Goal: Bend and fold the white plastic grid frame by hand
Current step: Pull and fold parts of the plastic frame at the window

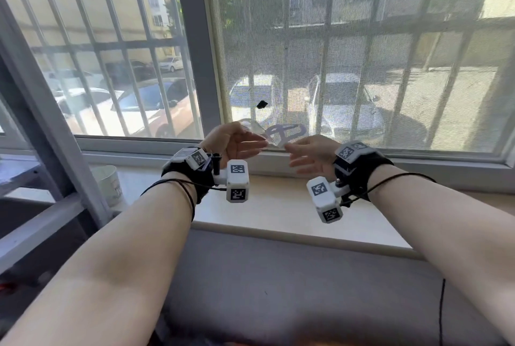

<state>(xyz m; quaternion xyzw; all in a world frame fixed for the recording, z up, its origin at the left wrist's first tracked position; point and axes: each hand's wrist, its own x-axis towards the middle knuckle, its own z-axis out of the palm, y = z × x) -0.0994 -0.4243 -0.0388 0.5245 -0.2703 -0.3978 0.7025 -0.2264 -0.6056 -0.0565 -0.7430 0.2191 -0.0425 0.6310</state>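
Two hands are up in front of the window, and between them is one white plastic grid frame. It looks thin and pale, with loops in it, and it is blurry, so I cannot count its holes. The frame is in the air just above the window sill, not lying on it.

The left hand has its fingers mostly straight, and its fingertips seem to pinch the left end of the frame. The right hand also has loose, nearly straight fingers, and its tips are at the right end of the frame (I cannot tell if it truly grips or only touches).

The frame already looks a bit bent and twisted in the middle, so I think the bending has begun. It is not folded flat onto itself yet, so the folding seems left to do.

Each wrist wears one black band with white tracker boxes. One white paper cup stands on the sill, far to the left.
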